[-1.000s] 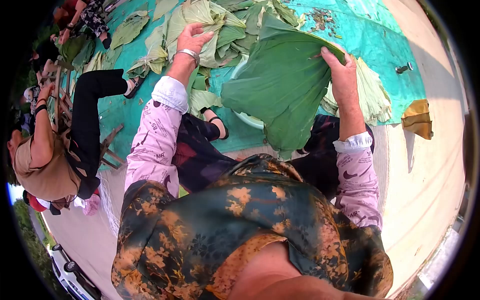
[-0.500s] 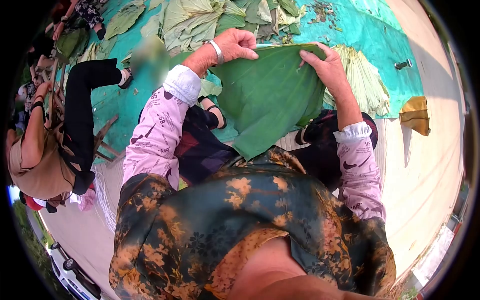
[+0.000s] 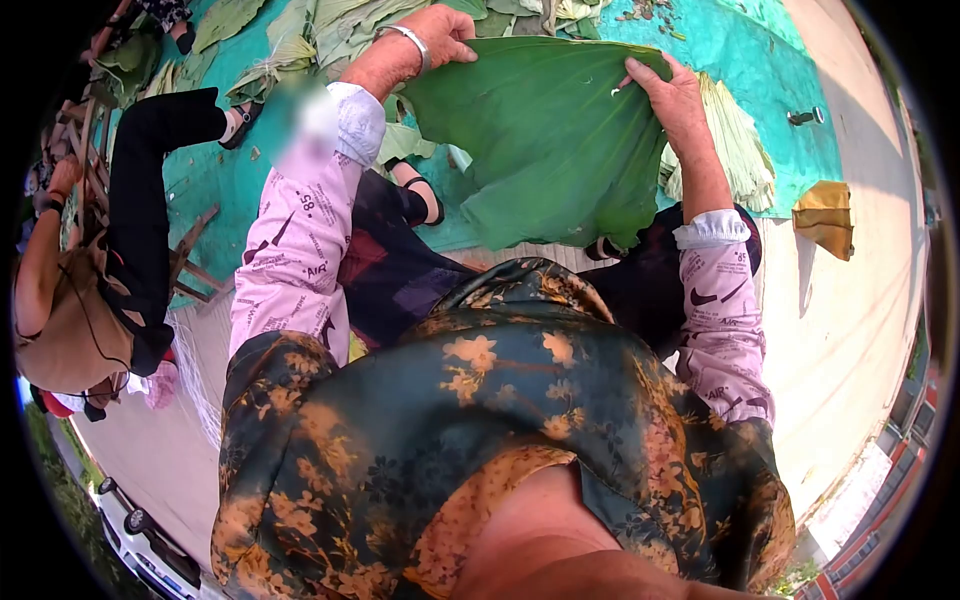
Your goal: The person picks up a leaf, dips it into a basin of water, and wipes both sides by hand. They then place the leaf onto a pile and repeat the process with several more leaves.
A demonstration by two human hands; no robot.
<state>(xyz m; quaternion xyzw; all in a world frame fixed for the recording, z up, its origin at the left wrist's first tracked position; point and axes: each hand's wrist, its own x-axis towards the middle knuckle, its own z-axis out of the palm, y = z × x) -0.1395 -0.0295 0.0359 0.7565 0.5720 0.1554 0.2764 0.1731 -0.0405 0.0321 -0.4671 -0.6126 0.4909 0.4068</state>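
A large green leaf [image 3: 550, 140] is stretched between my two hands, hanging over my knees. My left hand [image 3: 432, 42] pinches its upper left edge, fingers closed at the rim. At the upper right corner my right hand [image 3: 668, 98] grips the leaf between thumb and fingers, beside a small torn hole. Beyond the leaf, a stack of pale folded leaves [image 3: 728, 150] lies on the green sheet [image 3: 800, 90], right of my right hand. More leaves [image 3: 350, 35] are piled behind my left hand.
A seated co-worker [image 3: 90, 310] in dark trousers is at the left, one foot on the sheet. A brown folded piece [image 3: 825, 218] stands at the sheet's right edge, and a small metal cylinder [image 3: 805, 117] lies near it. Wooden stool legs [image 3: 193, 245] show at the left.
Both hands have risen in view, and they are farther apart. The leaf is spread wider and its lower tip has lifted. The co-worker's arm at the left has shifted slightly.
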